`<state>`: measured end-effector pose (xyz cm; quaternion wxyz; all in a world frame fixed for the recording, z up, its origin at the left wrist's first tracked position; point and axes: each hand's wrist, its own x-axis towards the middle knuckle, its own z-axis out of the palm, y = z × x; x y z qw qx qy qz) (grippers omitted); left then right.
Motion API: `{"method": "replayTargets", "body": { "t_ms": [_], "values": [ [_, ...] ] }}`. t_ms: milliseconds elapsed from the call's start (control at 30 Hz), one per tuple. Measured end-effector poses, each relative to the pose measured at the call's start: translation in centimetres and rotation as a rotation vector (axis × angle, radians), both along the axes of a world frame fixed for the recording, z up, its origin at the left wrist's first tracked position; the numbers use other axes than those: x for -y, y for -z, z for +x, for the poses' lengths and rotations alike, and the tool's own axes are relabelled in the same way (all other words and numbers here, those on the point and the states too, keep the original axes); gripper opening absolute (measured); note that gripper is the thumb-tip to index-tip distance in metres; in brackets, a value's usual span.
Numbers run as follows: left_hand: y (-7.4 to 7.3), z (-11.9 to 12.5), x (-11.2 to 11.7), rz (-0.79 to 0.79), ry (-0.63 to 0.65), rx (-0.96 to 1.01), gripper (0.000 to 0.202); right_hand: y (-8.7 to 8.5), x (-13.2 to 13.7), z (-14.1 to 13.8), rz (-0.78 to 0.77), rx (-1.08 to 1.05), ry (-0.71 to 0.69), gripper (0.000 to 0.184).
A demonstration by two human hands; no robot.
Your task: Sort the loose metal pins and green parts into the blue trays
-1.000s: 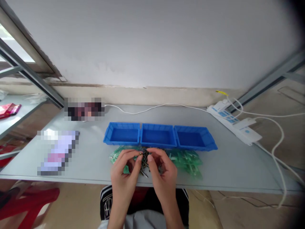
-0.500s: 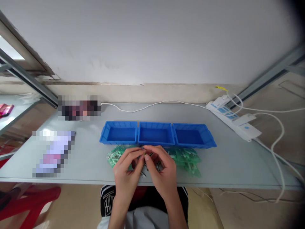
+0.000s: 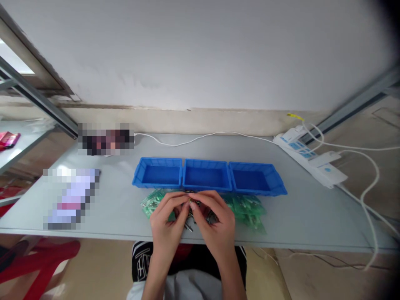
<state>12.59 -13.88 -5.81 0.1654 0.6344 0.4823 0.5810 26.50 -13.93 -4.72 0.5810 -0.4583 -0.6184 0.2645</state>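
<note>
My left hand (image 3: pixel 170 216) and my right hand (image 3: pixel 215 216) meet fingertip to fingertip over the front part of the table. Between the pinched fingers of both is a small brass-coloured piece (image 3: pixel 190 201), mostly covered, its kind too small to make out. Thin dark metal parts (image 3: pixel 188 227) lie loose beneath and between the hands. Green plastic bags (image 3: pixel 150 203) with slim metal pieces inside lie by my left hand. More green bags (image 3: pixel 248 208) are spread to the right of my right hand.
Three blue bins (image 3: pixel 206 175) stand in a row behind the hands. A white power strip (image 3: pixel 308 156) with cables lies at the back right. Two pixelated things, one flat (image 3: pixel 73 200), are on the left. A red stool (image 3: pixel 40 262) stands below the table's left front.
The hands stay pinched together in nearly the same place. The view has shifted very slightly; nothing was visibly picked up or let go.
</note>
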Motion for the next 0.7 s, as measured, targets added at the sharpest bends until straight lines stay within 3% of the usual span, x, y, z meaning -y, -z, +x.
{"method": "replayTargets", "body": {
  "t_ms": [300,533,700],
  "values": [
    [-0.1,-0.1,-0.1,-0.043,0.003,-0.003,0.013,0.5,0.0,-0.4,0.077,0.030,0.082,0.025],
    [-0.9,-1.1,0.4,-0.099,-0.124,0.013,0.011,-0.9,-2.2,2.0,0.089,0.233,0.431,0.017],
    [-0.8,-1.3,0.8,-0.149,-0.169,0.033,0.015,0.0,-1.4,3.1,0.026,0.309,0.460,0.014]
  ]
}}
